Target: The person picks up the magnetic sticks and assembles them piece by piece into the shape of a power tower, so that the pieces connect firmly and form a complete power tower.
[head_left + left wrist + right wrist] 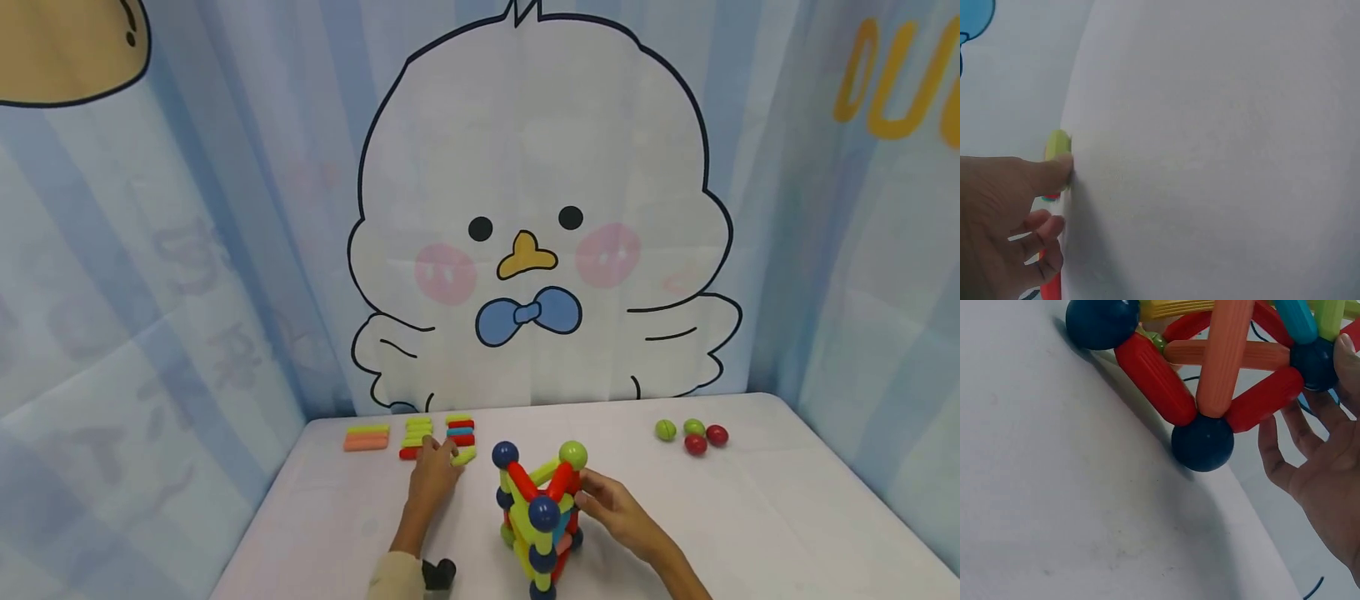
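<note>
A tower of magnetic rods and balls point(546, 510) stands on the table, its rods red, yellow-green, blue and orange and its balls mostly dark blue. My right hand point(621, 512) holds it from the right side. In the right wrist view, the thumb point(1346, 356) lies at a dark blue ball point(1315, 364), with the fingers behind. My left hand point(435, 477) reaches to the rods at the back and pinches a yellow-green magnetic rod point(464, 457), which sits askew. The left wrist view shows the thumb against this rod point(1058, 142); the index finger is hidden.
Orange and yellow-green rods point(366, 439) lie at the back left. Beside the left hand are a yellow-green stack point(417, 428) and a red and blue stack point(461, 431). Loose green balls point(665, 430) and red balls point(695, 444) lie at the back right. A printed curtain point(540, 150) hangs behind the table.
</note>
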Tool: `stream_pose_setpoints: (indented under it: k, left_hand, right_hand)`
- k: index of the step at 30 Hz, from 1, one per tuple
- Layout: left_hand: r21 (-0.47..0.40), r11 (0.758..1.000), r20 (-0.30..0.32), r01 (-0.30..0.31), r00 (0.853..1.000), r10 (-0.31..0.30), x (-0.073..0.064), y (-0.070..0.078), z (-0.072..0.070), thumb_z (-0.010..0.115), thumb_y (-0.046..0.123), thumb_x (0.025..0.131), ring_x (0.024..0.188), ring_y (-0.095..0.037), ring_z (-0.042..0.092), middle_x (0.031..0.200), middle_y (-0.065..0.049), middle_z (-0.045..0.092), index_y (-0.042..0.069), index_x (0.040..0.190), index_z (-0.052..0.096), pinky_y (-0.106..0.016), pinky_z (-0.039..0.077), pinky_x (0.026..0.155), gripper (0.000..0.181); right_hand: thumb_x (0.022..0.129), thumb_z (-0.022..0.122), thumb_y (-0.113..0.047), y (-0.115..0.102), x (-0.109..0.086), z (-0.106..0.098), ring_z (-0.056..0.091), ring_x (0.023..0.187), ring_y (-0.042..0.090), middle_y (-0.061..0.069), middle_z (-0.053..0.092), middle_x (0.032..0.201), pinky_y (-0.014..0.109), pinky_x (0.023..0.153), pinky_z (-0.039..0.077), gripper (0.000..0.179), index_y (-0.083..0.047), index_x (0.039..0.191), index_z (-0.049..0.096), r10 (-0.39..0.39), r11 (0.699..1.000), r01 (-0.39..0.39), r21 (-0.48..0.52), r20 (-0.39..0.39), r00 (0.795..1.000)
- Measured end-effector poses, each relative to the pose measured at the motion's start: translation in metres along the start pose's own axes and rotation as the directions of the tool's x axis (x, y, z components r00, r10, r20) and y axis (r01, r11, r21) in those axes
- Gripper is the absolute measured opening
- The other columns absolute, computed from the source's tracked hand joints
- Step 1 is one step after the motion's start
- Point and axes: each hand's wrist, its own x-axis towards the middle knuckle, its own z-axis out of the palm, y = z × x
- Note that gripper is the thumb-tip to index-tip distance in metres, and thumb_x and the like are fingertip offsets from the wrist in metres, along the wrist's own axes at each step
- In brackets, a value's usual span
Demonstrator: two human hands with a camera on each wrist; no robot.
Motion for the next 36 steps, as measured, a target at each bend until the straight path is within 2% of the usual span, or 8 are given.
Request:
stream_pose_setpoints:
  k: [4, 8, 10, 16, 19, 25, 31, 36]
  left_hand:
    - [0.003, 1.0, 0.039, -0.01, 0.999, 0.009, -0.004, 0.005, -0.002, 0.08, 0.019, 0.081, 0.083, -0.018, 0.052, 0.093, -0.009, 0.055, 0.008, 0.093, 0.066, -0.034, 0.055, 0.077, 0.021]
    - [-0.291, 0.957, 0.098, 0.0, 0.995, 0.029, -0.01, 0.014, -0.014, 0.074, 0.025, 0.087, 0.08, -0.016, 0.056, 0.09, -0.005, 0.062, 0.005, 0.102, 0.068, -0.034, 0.056, 0.077, 0.026]
    - [-0.506, 0.862, 0.154, 0.034, 0.987, 0.051, -0.014, 0.022, -0.024, 0.07, 0.032, 0.09, 0.084, -0.016, 0.059, 0.096, -0.007, 0.066, 0.003, 0.109, 0.067, -0.035, 0.055, 0.08, 0.035]
    - [-0.889, 0.419, 0.297, 0.185, 0.929, 0.22, -0.033, 0.056, -0.062, 0.064, 0.047, 0.091, 0.108, -0.02, 0.061, 0.118, -0.011, 0.065, 0.002, 0.122, 0.061, -0.038, 0.051, 0.095, 0.055]
    - [-0.919, 0.323, 0.32, 0.227, 0.907, 0.274, -0.046, 0.07, -0.076, 0.064, 0.046, 0.091, 0.113, -0.021, 0.06, 0.118, -0.008, 0.065, 0.003, 0.123, 0.06, -0.042, 0.048, 0.1, 0.054]
    - [-0.901, 0.387, 0.326, 0.197, 0.895, 0.304, -0.059, 0.082, -0.082, 0.061, 0.04, 0.095, 0.109, -0.022, 0.065, 0.115, -0.009, 0.069, 0.002, 0.124, 0.061, -0.045, 0.046, 0.106, 0.048]
    - [-0.904, 0.412, 0.239, 0.114, 0.933, 0.268, -0.069, 0.093, -0.083, 0.06, 0.037, 0.096, 0.095, -0.019, 0.07, 0.107, -0.009, 0.07, 0.007, 0.134, 0.056, -0.037, 0.051, 0.1, 0.048]
    - [-0.83, 0.555, 0.108, -0.056, 0.96, 0.259, -0.076, 0.106, -0.083, 0.064, 0.04, 0.093, 0.09, -0.022, 0.069, 0.101, -0.01, 0.069, 0.02, 0.129, 0.062, -0.03, 0.056, 0.087, 0.041]
  right_hand:
    - [0.106, 0.042, -0.022, 0.004, 0.001, 0.006, 0.058, 0.111, -0.003, 0.003, 0.06, 0.131, 0.019, 0.096, 0.049, 0.043, 0.009, 0.136, 0.043, 0.031, 1.0, -0.03, 0.006, -0.079, 0.996]
    - [0.106, 0.043, -0.023, 0.005, 0.005, 0.011, 0.062, 0.107, 0.002, -0.005, 0.064, 0.122, 0.02, 0.092, 0.052, 0.04, 0.006, 0.133, 0.046, 0.018, 1.0, -0.019, -0.004, -0.15, 0.988]
    - [0.105, 0.044, -0.023, 0.006, 0.007, 0.013, 0.063, 0.106, 0.002, -0.007, 0.065, 0.119, 0.02, 0.09, 0.052, 0.039, 0.005, 0.132, 0.048, 0.011, 1.0, -0.013, -0.01, -0.176, 0.984]
    - [0.105, 0.045, -0.022, 0.006, 0.008, 0.015, 0.064, 0.102, 0.003, -0.012, 0.066, 0.114, 0.02, 0.088, 0.053, 0.039, 0.007, 0.131, 0.048, -0.002, 1.0, -0.002, -0.023, -0.197, 0.98]
    - [0.105, 0.045, -0.022, 0.006, 0.008, 0.015, 0.064, 0.101, 0.003, -0.017, 0.066, 0.112, 0.02, 0.088, 0.053, 0.04, 0.008, 0.131, 0.047, 0.007, 1.0, -0.013, -0.026, -0.198, 0.98]
    - [0.104, 0.048, -0.025, 0.005, 0.008, 0.017, 0.064, 0.101, 0.005, 0.008, 0.065, 0.123, 0.022, 0.088, 0.054, 0.04, 0.005, 0.131, 0.05, 0.065, 0.997, -0.074, -0.027, -0.235, 0.97]
    - [0.104, 0.048, -0.025, 0.005, 0.007, 0.017, 0.064, 0.102, 0.005, 0.018, 0.062, 0.127, 0.022, 0.088, 0.054, 0.04, 0.005, 0.131, 0.05, 0.061, 0.997, -0.072, -0.039, -0.232, 0.971]
    - [0.104, 0.048, -0.024, 0.005, 0.008, 0.014, 0.064, 0.102, 0.004, 0.003, 0.066, 0.123, 0.022, 0.087, 0.054, 0.039, 0.004, 0.131, 0.051, 0.038, 0.997, -0.051, -0.049, -0.236, 0.971]
